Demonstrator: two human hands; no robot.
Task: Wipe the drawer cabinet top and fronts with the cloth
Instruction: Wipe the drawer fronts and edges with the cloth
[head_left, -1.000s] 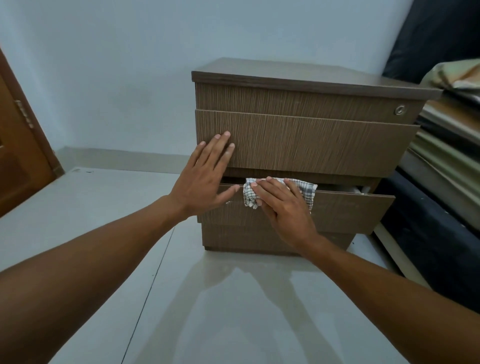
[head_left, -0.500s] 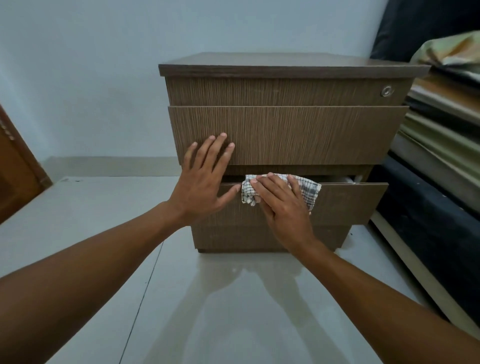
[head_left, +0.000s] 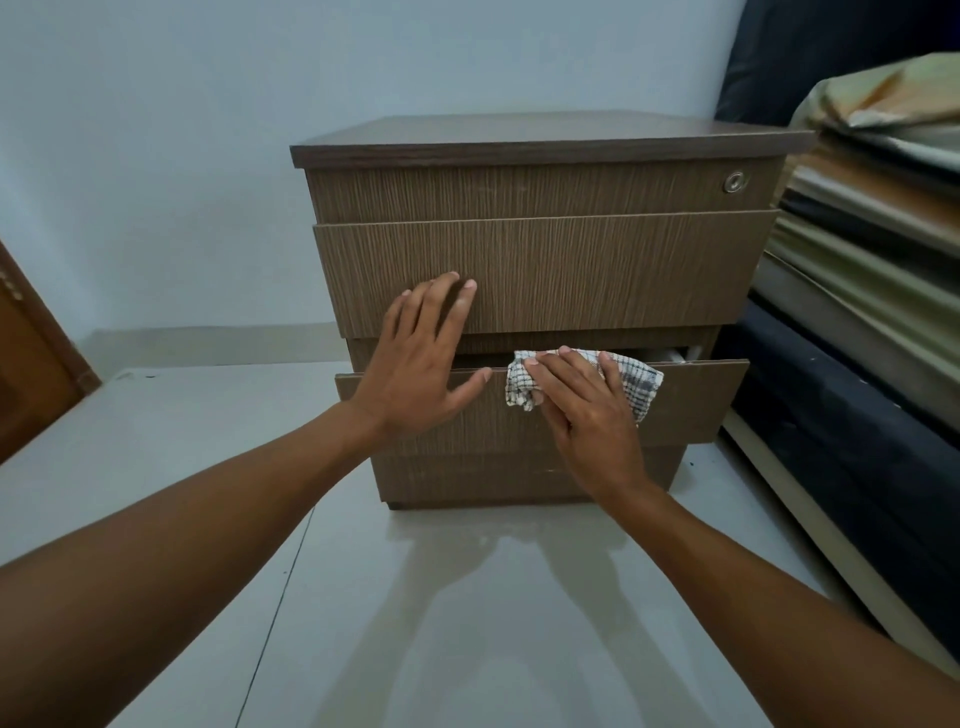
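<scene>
A brown wood-grain drawer cabinet (head_left: 545, 260) stands on the floor against the wall. Its lowest drawer (head_left: 691, 400) is pulled out a little. My right hand (head_left: 587, 410) presses a white checked cloth (head_left: 636, 384) flat against the top edge and front of that drawer. My left hand (head_left: 421, 364) lies flat with fingers spread, spanning the middle drawer front and the left part of the lowest drawer. A round lock (head_left: 735, 182) sits at the right of the top drawer front.
A stack of folded mattresses and bedding (head_left: 872, 270) stands right beside the cabinet on the right. A brown wooden door (head_left: 26, 374) is at the far left. Glossy pale floor tiles (head_left: 415, 623) lie in front.
The view has shifted so the cabinet sits more square in front. My right hand and the cloth stay on the lowest drawer's upper edge, nudged slightly rightward. My left hand stays flat.
</scene>
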